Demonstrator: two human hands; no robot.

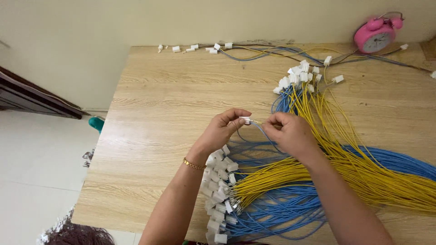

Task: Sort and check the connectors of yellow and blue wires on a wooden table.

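Working over a wide wooden table (150, 90), we keep both hands raised above its middle. Just below and to the right of our grip, a big bundle of yellow and blue wires (318, 181) sweeps across the boards, its far ends capped with white plugs (297, 75) beyond our fingers, and a heap of loose white connectors (218, 190) lies right under our left wrist. Far off, up and to the right, stands a pink alarm clock (376, 35). Our left hand (220, 131) pinches a small white connector (245, 120) between thumb and fingertips; our right hand (293, 134) is closed on a thin wire (257, 122) running into that connector.
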